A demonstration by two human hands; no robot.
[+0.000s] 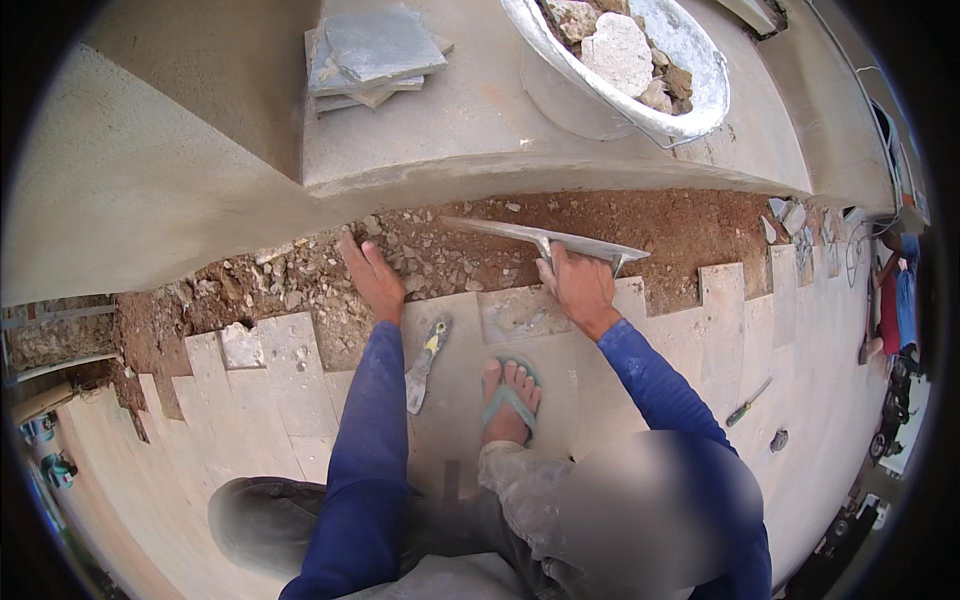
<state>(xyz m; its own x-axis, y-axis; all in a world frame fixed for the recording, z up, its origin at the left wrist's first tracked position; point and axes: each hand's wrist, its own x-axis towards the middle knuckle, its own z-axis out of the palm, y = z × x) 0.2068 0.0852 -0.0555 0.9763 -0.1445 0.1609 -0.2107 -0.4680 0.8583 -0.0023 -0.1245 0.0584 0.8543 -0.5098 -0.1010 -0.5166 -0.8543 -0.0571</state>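
Note:
A flat metal plastering trowel (pixel 590 245) lies level over the strip of bare reddish soil, and my right hand (pixel 582 288) is closed round its handle. My left hand (pixel 376 282) has its fingers stretched out over the loose gravel (pixel 440 255) and holds nothing. Between my forearms a putty knife (pixel 427 365) rests on the pale paving tiles, its handle worn green and yellow. My foot in a green flip-flop (pixel 511 402) is on the tiles just right of the knife.
Beyond the soil a concrete ledge (pixel 470 130) carries stacked grey tiles (pixel 375 55) and a bucket (pixel 705 95) of rubble. A screwdriver (pixel 748 402) and a small stone (pixel 779 440) lie on the right-hand paving. Broken tile pieces (pixel 790 218) and a person (pixel 895 290) are farther right.

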